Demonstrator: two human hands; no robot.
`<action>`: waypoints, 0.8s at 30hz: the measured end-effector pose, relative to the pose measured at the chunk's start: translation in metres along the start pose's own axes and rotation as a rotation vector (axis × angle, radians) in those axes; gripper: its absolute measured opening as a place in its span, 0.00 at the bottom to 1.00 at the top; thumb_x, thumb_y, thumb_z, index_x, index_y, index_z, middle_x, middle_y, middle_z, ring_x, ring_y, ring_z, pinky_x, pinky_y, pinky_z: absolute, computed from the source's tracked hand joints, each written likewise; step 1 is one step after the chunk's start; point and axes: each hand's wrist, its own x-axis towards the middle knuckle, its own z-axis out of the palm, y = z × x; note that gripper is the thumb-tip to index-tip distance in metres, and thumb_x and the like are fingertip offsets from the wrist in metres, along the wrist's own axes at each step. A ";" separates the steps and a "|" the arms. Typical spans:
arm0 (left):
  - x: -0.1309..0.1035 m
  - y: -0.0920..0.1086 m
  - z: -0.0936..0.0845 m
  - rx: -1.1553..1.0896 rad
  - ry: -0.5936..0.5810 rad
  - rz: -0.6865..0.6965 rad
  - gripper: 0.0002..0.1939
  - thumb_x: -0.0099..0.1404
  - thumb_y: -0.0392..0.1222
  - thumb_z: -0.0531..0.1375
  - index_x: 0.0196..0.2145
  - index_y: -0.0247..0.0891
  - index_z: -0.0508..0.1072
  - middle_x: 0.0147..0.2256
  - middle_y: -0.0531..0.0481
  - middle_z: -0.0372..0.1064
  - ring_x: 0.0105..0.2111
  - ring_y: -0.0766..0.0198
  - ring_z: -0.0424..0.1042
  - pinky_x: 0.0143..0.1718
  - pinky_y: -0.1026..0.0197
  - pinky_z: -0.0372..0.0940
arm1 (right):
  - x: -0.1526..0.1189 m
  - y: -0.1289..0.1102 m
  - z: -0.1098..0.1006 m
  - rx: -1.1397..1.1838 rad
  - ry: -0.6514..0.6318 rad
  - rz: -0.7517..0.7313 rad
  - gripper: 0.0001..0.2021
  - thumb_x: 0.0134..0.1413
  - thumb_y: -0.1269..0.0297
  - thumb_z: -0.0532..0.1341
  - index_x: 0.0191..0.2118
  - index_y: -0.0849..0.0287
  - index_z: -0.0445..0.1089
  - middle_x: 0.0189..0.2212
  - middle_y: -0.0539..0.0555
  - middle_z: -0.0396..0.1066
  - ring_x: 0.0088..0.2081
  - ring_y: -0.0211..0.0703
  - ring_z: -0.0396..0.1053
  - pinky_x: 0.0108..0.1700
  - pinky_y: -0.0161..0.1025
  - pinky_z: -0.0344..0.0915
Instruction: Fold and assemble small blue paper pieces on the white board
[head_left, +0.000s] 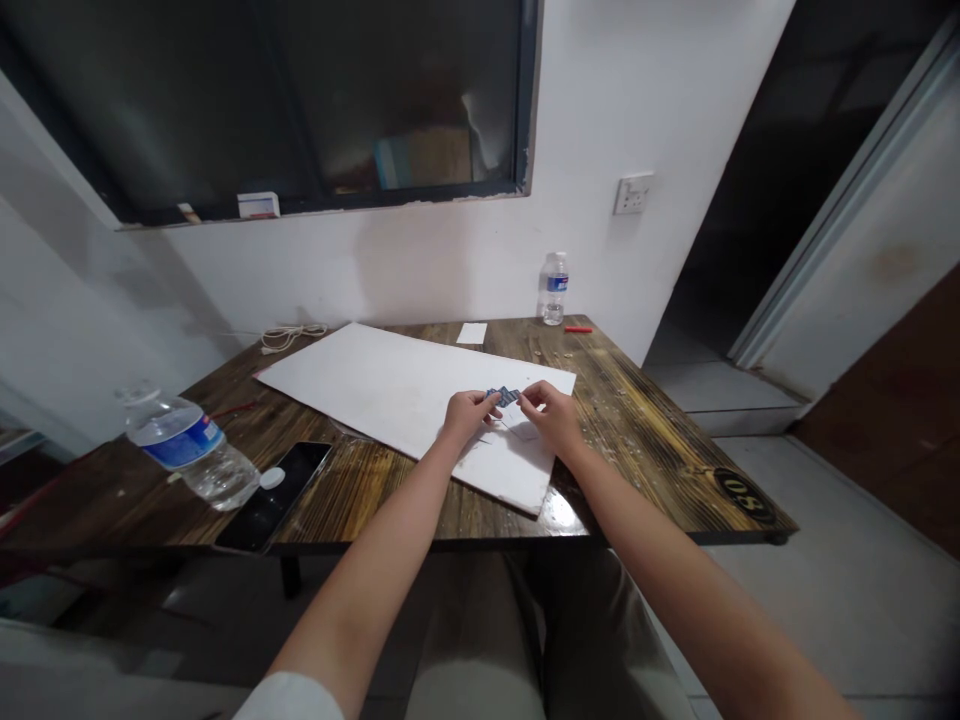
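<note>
Both hands meet above the right part of a large white board [375,385], which lies slanted on the dark wooden table [630,440]. Between them is a small blue patterned piece [504,396], too small to make out fully. My left hand [466,412] pinches its left end with thumb and fingers. Its right end is between the thumb and forefinger of my right hand [551,410]. Below the hands, a few thin dark lines show on the board, partly covered by the fingers.
A large water bottle [191,445] tilts at the left beside a black phone [274,497] with a white round cap [271,478]. Along the back are a cable [289,337], white paper [472,333], a small bottle [555,290] and a red pen [578,330].
</note>
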 end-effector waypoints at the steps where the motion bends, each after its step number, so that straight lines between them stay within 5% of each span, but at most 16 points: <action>1: 0.000 0.000 0.000 -0.006 -0.004 -0.003 0.22 0.57 0.58 0.63 0.27 0.32 0.78 0.25 0.44 0.76 0.20 0.68 0.67 0.25 0.65 0.63 | 0.000 0.000 0.000 0.007 -0.001 0.012 0.12 0.51 0.53 0.60 0.28 0.56 0.68 0.25 0.52 0.72 0.27 0.40 0.67 0.29 0.36 0.62; 11: -0.001 0.001 0.001 -0.074 -0.074 0.005 0.24 0.54 0.59 0.64 0.28 0.31 0.79 0.27 0.42 0.76 0.20 0.69 0.66 0.24 0.64 0.62 | 0.001 0.009 0.005 0.053 0.006 0.087 0.09 0.47 0.58 0.61 0.23 0.56 0.64 0.23 0.51 0.72 0.25 0.39 0.66 0.30 0.36 0.61; 16: 0.000 -0.001 0.001 -0.039 -0.088 0.013 0.22 0.54 0.58 0.64 0.28 0.32 0.79 0.27 0.44 0.76 0.21 0.67 0.67 0.25 0.63 0.63 | 0.000 0.008 0.007 0.046 -0.126 0.077 0.12 0.47 0.55 0.63 0.23 0.57 0.67 0.19 0.49 0.69 0.22 0.38 0.63 0.27 0.36 0.59; 19: 0.001 -0.002 0.001 -0.023 -0.060 0.030 0.21 0.54 0.57 0.65 0.28 0.32 0.79 0.25 0.45 0.75 0.22 0.67 0.68 0.26 0.63 0.64 | 0.003 0.008 0.007 0.098 -0.180 0.104 0.13 0.47 0.51 0.64 0.26 0.57 0.72 0.19 0.49 0.70 0.22 0.39 0.65 0.28 0.37 0.61; 24: 0.001 0.001 0.001 -0.022 0.064 0.004 0.19 0.55 0.55 0.63 0.28 0.33 0.78 0.24 0.47 0.74 0.19 0.70 0.65 0.22 0.65 0.60 | 0.009 0.007 0.005 0.372 -0.094 0.280 0.19 0.36 0.48 0.69 0.31 0.58 0.75 0.24 0.52 0.75 0.21 0.39 0.67 0.26 0.37 0.64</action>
